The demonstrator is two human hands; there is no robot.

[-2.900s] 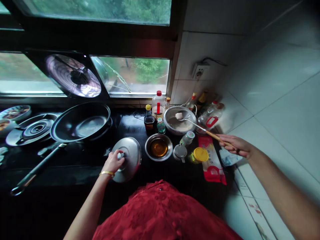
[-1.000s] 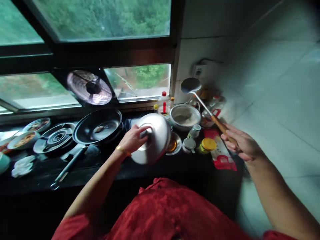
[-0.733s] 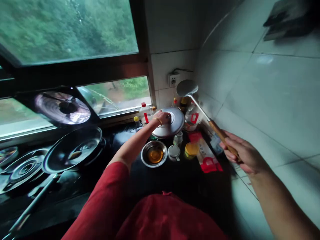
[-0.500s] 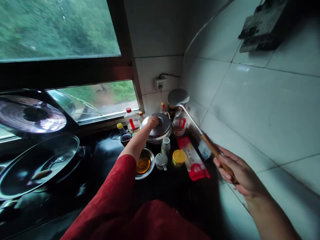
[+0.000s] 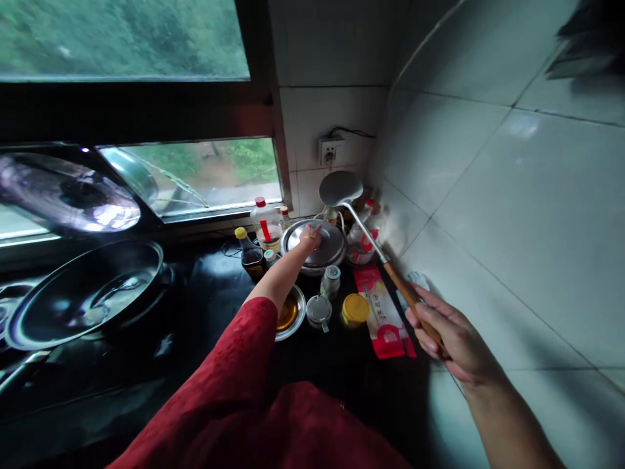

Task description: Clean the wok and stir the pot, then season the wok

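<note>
Metal lid [image 5: 333, 246] over the bowl [image 5: 319, 270], wooden-handled ladle [image 5: 396, 278] held aloft.
The left hand [image 5: 311, 236] rests at the lid's middle, towards the back of the counter [image 5: 208, 290]; how far its fingers close cannot be told. The right hand [image 5: 454, 333] has its fingers curled closed around the ladle's handle.

Pan [image 5: 88, 293] on L side of counter [image 5: 209, 280]. Basin [image 5: 319, 269] in far corner, lid [image 5: 334, 246] on top, L hand [image 5: 310, 236] on lid; socket [image 5: 331, 151] on wall [image 5: 332, 107] behind. Bottles [image 5: 252, 258] just L of basin; 3 jars [image 5: 355, 309] in front; bowl [image 5: 301, 317] L of jars, packet [image 5: 382, 319] R. Ladle [image 5: 396, 280] in R hand [image 5: 446, 332], above packet in view.
</note>
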